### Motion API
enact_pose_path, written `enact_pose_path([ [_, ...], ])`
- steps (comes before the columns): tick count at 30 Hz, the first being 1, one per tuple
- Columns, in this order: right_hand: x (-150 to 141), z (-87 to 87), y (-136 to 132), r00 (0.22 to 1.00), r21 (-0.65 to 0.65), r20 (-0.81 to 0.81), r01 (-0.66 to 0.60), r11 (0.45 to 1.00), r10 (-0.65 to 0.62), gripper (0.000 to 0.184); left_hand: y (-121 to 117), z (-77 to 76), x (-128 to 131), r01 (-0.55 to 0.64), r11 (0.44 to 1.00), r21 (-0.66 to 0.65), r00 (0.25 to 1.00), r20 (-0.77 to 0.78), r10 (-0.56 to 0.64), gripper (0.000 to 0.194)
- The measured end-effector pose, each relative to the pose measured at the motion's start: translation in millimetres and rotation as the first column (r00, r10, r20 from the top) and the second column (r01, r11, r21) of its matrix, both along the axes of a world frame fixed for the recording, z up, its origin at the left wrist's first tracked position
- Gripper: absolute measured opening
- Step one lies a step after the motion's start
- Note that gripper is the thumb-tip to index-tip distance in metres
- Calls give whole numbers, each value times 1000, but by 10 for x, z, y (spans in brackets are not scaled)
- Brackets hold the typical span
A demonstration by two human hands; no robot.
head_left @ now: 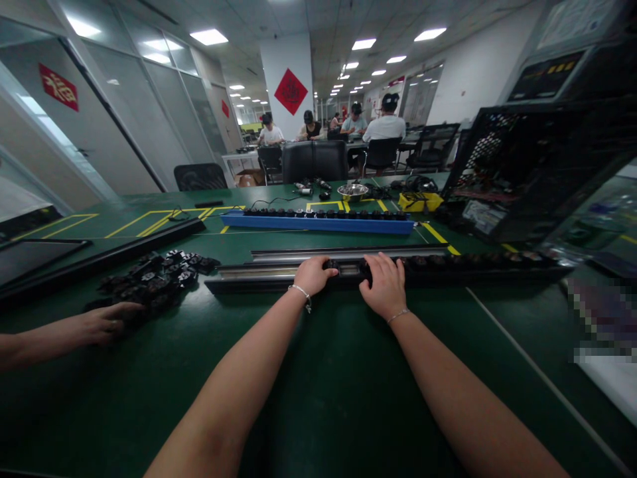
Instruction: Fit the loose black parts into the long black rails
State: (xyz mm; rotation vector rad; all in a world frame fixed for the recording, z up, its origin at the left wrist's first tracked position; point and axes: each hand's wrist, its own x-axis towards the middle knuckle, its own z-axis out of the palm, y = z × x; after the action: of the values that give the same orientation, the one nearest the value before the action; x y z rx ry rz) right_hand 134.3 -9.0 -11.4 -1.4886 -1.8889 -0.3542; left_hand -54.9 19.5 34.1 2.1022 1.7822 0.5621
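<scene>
The left hand (312, 275) has its thumb and finger pinched on a small black chunky part (332, 265). This part sits on a long black rail with a shiny metal strip along its top (259, 273). The rail lies on the dark green tabletop (308, 385), in front of the person. The right hand (385, 282) is bent over a second small black part (365, 269) on the same rail. Its fingers touch it, but I cannot tell if they grip it. There is a gap between the two hands. To the right of the right hand, more dark parts sit in a row (472, 260) along the rail.

Just behind is another long black and silver rail (348, 253). Farther back lies a long bright blue rail (318, 224) with black parts lined up on it. At the left, another person's hand (109, 322) is at a messy pile of small black parts (172, 272).
</scene>
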Motion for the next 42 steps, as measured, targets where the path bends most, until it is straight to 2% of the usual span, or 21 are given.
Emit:
enact_pose_path([
  [7,-4,5,0,1000,-8,-5,-6,1000,6,51,7,19,-113,17,1000,-12,1000,3,-17,43],
  [29,8,-34,22,1000,22,-7,-8,1000,8,53,-5,66,-741,26,999,-39,999,-21,-27,44],
  [42,12,-32,24,1000,21,3,-4,1000,4,52,-27,76,-1015,26,999,-33,999,-18,-27,44],
])
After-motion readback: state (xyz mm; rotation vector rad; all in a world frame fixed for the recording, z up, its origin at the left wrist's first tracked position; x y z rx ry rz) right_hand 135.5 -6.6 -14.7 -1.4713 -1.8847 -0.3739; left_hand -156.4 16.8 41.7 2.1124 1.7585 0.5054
